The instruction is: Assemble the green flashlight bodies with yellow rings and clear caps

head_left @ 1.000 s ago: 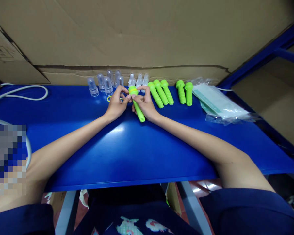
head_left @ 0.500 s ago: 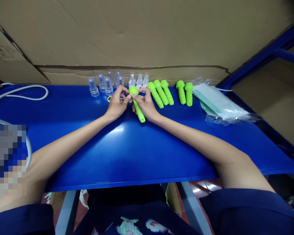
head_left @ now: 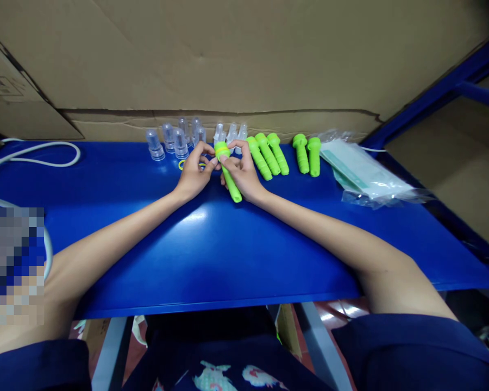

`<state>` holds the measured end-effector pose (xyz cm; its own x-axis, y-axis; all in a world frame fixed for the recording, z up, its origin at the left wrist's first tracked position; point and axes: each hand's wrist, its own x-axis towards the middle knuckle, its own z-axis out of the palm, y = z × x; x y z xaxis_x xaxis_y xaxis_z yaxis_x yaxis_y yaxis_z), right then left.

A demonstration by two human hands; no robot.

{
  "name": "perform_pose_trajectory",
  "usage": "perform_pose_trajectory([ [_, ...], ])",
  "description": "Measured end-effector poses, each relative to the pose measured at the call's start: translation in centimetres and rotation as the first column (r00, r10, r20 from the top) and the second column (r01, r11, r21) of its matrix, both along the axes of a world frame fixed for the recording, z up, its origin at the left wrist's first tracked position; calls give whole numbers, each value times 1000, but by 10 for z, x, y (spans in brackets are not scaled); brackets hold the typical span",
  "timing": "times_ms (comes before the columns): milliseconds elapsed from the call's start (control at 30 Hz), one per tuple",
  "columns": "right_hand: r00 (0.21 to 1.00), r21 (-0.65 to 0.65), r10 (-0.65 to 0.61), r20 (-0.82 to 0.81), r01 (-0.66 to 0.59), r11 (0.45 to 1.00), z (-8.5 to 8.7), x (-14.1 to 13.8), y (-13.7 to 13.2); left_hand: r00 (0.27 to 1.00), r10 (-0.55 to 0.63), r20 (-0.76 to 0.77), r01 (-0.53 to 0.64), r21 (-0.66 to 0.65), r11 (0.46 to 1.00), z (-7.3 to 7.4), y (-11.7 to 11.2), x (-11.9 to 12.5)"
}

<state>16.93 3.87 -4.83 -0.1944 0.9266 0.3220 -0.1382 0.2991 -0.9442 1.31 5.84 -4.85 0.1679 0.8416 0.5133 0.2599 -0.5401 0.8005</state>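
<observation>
On a glossy blue tabletop (head_left: 195, 260), the left hand (head_left: 194, 172) and right hand (head_left: 245, 175) stayed clamped on a lime-green, flashlight-shaped plastic tube (head_left: 231, 183), barely shifted, its handling apparently unfinished.

Open blue tabletop (head_left: 212, 255) lies between the forearms (head_left: 134, 225). Clear domed tubes (head_left: 180, 144) crowd beyond the left hand (head_left: 196, 172), three lime-green flashlight-shaped tubes (head_left: 268, 153) lie just beside the right hand (head_left: 244, 174), and a cardboard wall (head_left: 212, 60) closes the back.

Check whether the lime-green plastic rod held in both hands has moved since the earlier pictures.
No, not visibly: the lime-green rod keeps the same place and tilt over the flat blue table.
</observation>
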Motion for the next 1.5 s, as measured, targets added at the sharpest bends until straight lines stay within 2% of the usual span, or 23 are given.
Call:
perform_pose_trajectory([
  [200,1000,-22,-14,25,15,1000,5,0,-3,1000,-6,18,7,-19,1000,-2,2,-2],
  [433,1000,9,-6,11,6,1000,3,1,-3,999,-17,30,18,-22,1000,-2,2,-2],
  [600,998,37,6,70,-8,999,2,2,-3,999,-26,38,26,0,1000,-1,1,0],
  [1200,994,16,-14,110,12,1000,3,3,-4,997,-34,63,36,-32,999,0,0,0],
  [1333,985,134,-69,161,47,990,17,3,-11,992,-12,130,22,-77,997,-4,4,1],
  [1433,973,297,-158,166,104,949,39,8,-16,986,27,167,-4,-135,991,-4,5,4],
  [1500,960,345,-228,166,160,925,54,18,-13,984,37,176,-8,-166,986,-3,4,6],
])
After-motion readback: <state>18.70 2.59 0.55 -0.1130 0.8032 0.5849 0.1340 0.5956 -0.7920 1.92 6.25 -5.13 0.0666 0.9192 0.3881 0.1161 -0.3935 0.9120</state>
